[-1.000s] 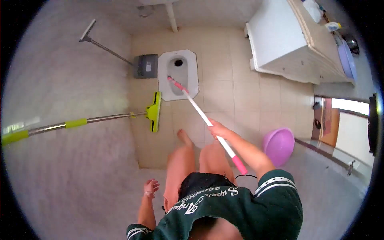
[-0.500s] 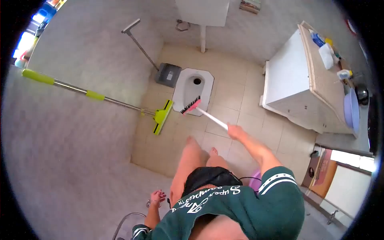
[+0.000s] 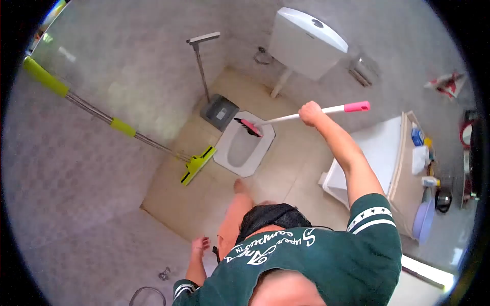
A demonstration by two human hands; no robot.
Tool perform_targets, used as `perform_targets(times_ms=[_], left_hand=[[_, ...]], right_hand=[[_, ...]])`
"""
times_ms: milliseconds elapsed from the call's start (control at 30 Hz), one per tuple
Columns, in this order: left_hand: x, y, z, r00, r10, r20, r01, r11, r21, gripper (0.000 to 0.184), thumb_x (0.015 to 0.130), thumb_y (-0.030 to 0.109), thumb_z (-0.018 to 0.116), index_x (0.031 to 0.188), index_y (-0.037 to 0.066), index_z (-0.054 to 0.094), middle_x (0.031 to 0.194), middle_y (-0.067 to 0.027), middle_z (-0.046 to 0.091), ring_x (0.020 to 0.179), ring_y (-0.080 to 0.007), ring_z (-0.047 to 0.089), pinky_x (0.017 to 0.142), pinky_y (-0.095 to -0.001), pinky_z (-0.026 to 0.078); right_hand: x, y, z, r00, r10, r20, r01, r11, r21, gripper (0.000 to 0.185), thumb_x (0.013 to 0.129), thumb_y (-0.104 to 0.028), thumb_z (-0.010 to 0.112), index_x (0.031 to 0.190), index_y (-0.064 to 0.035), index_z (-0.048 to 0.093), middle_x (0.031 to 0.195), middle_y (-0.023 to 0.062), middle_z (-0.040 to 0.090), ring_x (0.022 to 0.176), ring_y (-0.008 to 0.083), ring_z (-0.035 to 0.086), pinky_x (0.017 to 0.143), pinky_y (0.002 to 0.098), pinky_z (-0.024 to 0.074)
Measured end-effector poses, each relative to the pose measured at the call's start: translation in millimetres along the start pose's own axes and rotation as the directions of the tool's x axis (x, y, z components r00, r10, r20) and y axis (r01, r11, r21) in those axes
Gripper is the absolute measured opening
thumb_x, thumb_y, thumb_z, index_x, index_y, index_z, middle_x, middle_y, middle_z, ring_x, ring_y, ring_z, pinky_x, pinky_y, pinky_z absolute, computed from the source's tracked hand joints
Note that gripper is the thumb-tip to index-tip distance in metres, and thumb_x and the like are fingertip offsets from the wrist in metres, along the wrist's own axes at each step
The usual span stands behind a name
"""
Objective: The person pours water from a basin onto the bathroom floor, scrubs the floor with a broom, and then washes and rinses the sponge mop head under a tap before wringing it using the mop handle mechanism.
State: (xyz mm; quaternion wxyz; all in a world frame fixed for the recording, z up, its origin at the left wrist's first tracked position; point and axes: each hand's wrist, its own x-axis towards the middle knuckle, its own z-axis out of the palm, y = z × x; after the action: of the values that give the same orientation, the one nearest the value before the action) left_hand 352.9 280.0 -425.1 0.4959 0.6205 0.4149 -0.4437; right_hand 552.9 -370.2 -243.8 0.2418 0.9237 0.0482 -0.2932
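Note:
My right hand is closed round the white handle of a pink-headed brush, arm stretched forward. The pink grip end points to the right, and the head with dark bristles is over the far part of the white squat toilet, covering its drain hole. Low at my left side, my left hand holds nothing, its fingers slightly bent and apart.
A green squeegee mop leans on the left wall. A grey dustpan stands beside the toilet's far left corner. A white cistern hangs on the back wall. A white cabinet stands at the right, with bottles on top.
My right hand has moved forward, and the brush has swung from pointing towards me to lying nearly crosswise. The view has turned, bringing the cistern into sight; the purple basin has left it.

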Motion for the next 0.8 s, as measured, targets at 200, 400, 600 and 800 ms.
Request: perform_targets(times_ms=[200, 400, 600, 800], left_hand=[[0.4, 83.7, 48.5, 0.986, 0.145, -0.082, -0.161, 0.952, -0.259, 0.023, 0.081, 0.026, 0.052, 0.096, 0.009, 0.051, 0.077, -0.0058, 0.059, 0.062, -0.0176, 0.059, 0.046, -0.029, 0.045], [5.6, 76.6, 72.0, 0.959, 0.019, -0.284, -0.125, 0.925, -0.36, 0.018, 0.083, 0.021, 0.049, 0.097, 0.011, 0.048, 0.078, -0.0048, 0.057, 0.061, -0.0162, 0.057, 0.044, -0.027, 0.044], [-37.0, 26.2, 180.8, 0.89, -0.221, -0.399, -0.059, 0.812, -0.581, 0.014, 0.082, 0.024, 0.051, 0.091, 0.013, 0.049, 0.076, -0.0043, 0.057, 0.058, -0.016, 0.056, 0.043, -0.0267, 0.043], [-147.0, -12.5, 361.8, 0.809, -0.451, -0.377, 0.152, 0.78, -0.607, 0.018, 0.079, 0.027, 0.053, 0.089, 0.013, 0.051, 0.072, -0.0057, 0.056, 0.055, -0.0176, 0.056, 0.042, -0.0287, 0.043]], right_hand=[[93.2, 67.2, -53.4, 0.976, 0.065, -0.207, -0.084, 0.993, -0.085, 0.011, 0.068, -0.013, 0.054, 0.065, -0.0122, 0.064, 0.068, 0.0057, 0.062, 0.069, 0.0217, 0.061, 0.059, 0.033, 0.0434], [208.6, 118.5, -90.9, 0.948, 0.051, -0.315, -0.144, 0.949, -0.28, 0.016, 0.074, -0.018, 0.05, 0.068, -0.0172, 0.065, 0.068, 0.0017, 0.062, 0.071, 0.0184, 0.059, 0.071, 0.037, 0.0337], [357.4, 177.9, -69.4, 0.877, -0.23, -0.421, 0.006, 0.883, -0.47, 0.016, 0.075, -0.02, 0.051, 0.076, -0.0169, 0.066, 0.078, 0.0031, 0.064, 0.081, 0.0204, 0.059, 0.084, 0.0455, 0.0294], [483.5, 199.4, -74.8, 0.852, -0.4, -0.338, 0.19, 0.838, -0.512, 0.015, 0.074, -0.02, 0.051, 0.079, -0.0152, 0.065, 0.075, 0.0047, 0.062, 0.085, 0.0223, 0.056, 0.09, 0.0467, 0.0287]])
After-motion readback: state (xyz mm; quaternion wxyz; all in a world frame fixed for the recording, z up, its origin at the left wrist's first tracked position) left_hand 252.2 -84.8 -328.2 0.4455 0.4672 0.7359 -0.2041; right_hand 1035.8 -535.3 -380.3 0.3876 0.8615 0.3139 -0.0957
